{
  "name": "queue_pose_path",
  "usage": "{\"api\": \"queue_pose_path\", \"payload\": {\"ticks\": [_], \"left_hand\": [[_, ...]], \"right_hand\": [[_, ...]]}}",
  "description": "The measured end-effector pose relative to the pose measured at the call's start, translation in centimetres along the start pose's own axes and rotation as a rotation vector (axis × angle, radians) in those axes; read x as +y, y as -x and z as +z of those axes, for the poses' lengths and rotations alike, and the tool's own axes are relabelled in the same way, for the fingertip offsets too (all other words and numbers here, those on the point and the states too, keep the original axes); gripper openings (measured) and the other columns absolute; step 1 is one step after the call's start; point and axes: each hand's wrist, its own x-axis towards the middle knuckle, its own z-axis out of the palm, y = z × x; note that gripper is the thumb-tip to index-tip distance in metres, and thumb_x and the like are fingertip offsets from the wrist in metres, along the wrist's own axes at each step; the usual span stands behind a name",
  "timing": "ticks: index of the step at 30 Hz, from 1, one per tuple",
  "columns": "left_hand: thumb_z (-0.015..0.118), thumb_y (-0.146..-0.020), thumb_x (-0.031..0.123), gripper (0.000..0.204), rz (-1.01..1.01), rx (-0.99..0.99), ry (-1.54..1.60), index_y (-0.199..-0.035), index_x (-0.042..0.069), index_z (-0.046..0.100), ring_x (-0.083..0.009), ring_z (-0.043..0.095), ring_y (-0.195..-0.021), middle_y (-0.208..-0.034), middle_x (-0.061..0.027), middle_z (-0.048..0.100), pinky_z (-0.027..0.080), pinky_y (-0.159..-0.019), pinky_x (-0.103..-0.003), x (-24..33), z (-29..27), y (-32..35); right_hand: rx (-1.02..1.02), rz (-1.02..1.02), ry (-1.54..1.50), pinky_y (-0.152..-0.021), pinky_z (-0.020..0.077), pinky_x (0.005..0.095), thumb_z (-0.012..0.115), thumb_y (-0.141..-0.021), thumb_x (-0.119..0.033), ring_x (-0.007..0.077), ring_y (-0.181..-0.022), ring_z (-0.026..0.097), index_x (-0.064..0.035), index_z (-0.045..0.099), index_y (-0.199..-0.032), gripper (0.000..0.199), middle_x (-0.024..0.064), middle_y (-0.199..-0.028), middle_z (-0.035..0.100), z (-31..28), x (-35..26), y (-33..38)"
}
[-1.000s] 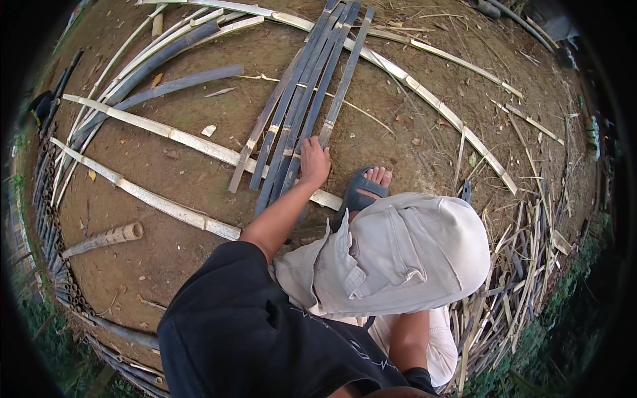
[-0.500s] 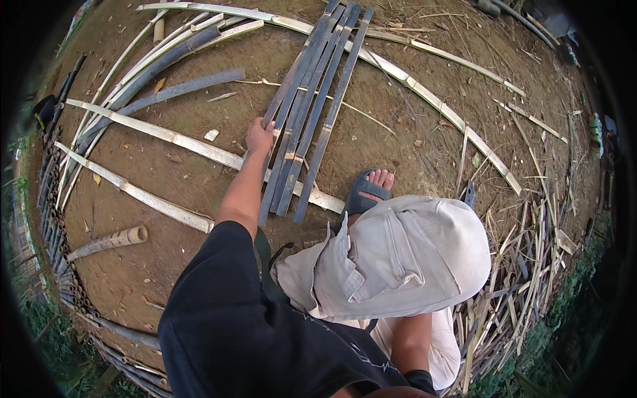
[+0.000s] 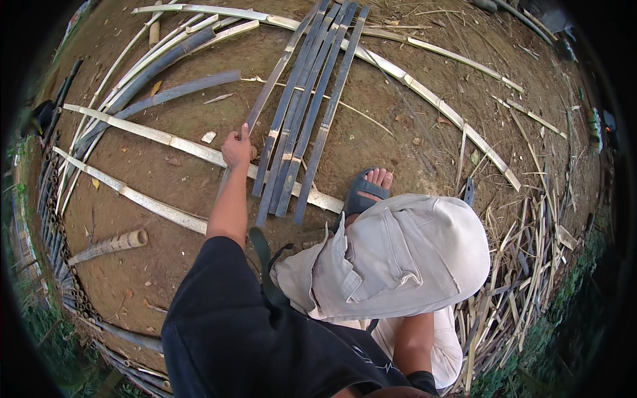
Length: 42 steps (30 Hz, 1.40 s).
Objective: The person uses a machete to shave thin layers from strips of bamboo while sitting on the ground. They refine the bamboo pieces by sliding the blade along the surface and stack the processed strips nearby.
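Bamboo made up the long grey strip (image 3: 265, 93) that the left hand (image 3: 237, 150) gripped near its lower part. This strip lay on the bare dirt ground (image 3: 411, 113), at the left edge of a bunch of grey strips (image 3: 312, 99) that ran side by side, up and away from the person. It looked thin, flat and bendy, with pale marks at its joints. It stood a little apart from the others and leaned out to the left at its near end.

To do this step well, it seemed best for the person to keep a firm hold low on the strip and slide it flat along the ground, so it would not twist or knock its neighbours.

The right hand could not be seen, so nobody could tell if it was closed or loose. Only part of that arm showed, low down by the pale trousers (image 3: 391, 259).

Under the grey bunch a pale split pole (image 3: 159, 137) lay crosswise, and another pale pole (image 3: 133, 197) lay nearer. A sandalled foot (image 3: 368, 189) rested just right of the bunch. A short round bamboo piece (image 3: 109, 245) lay off to the left. Many loose canes (image 3: 524, 265) were heaped on the right.
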Motion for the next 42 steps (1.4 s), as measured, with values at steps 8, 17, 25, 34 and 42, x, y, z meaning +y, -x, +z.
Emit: {"api": "queue_pose_path", "payload": {"ticks": [8,17,25,34,42], "left_hand": [[0.065,-0.09,0.041,0.037,0.343,0.258,-0.158,-0.106,0.007,0.068,-0.0338,0.06,-0.101,-0.107,-0.0148,0.065,0.047,-0.085,-0.045,-1.1,2.2,0.3],[0.067,-0.09,0.027,0.043,0.522,-0.16,-0.163,-0.126,0.005,0.058,-0.0357,0.052,-0.119,-0.121,-0.0178,0.059,0.044,-0.098,-0.047,5.6,3.6,2.6],[0.067,-0.09,0.027,0.043,0.496,-0.26,-0.251,-0.124,0.002,0.058,-0.0359,0.053,-0.117,-0.121,-0.0191,0.058,0.045,-0.098,-0.047,4.4,2.0,3.3],[0.063,-0.093,0.031,0.056,0.212,-0.255,-0.188,-0.138,0.002,0.047,-0.0397,0.052,-0.12,-0.127,-0.0249,0.055,0.042,-0.103,-0.046,2.3,3.8,-0.1],[0.06,-0.095,0.016,0.046,0.444,-0.18,0.102,-0.137,0.001,0.051,-0.0444,0.052,-0.117,-0.125,-0.0264,0.055,0.042,-0.101,-0.047,-1.7,5.1,0.0]], "right_hand": [[-0.01,-0.014,0.003,-0.106,0.0417,0.0461,0.068,-0.083,-0.025,0.043,-0.123,0.052,-0.0059,0.053,-0.136,0.058,0.0287,-0.138,0.051,-0.1,-0.3,-0.4],[-0.015,-0.029,0.003,-0.106,0.0423,0.0459,0.068,-0.084,-0.025,0.043,-0.123,0.053,-0.0063,0.054,-0.136,0.057,0.0286,-0.137,0.052,0.1,-0.9,-1.4],[-0.015,-0.023,-0.003,-0.105,0.0428,0.0458,0.068,-0.084,-0.025,0.0429,-0.122,0.053,-0.0067,0.054,-0.136,0.057,0.0286,-0.137,0.052,0.3,-0.8,-1.3],[-0.012,-0.012,0.006,-0.105,0.0435,0.0456,0.068,-0.084,-0.025,0.0429,-0.121,0.054,-0.0071,0.054,-0.135,0.056,0.0286,-0.137,0.053,0.1,-0.4,-1.1],[-0.02,-0.019,0.013,-0.104,0.044,0.0455,0.067,-0.084,-0.026,0.0428,-0.121,0.054,-0.0074,0.055,-0.135,0.056,0.0286,-0.136,0.053,-0.2,-0.5,-1.1]]}}
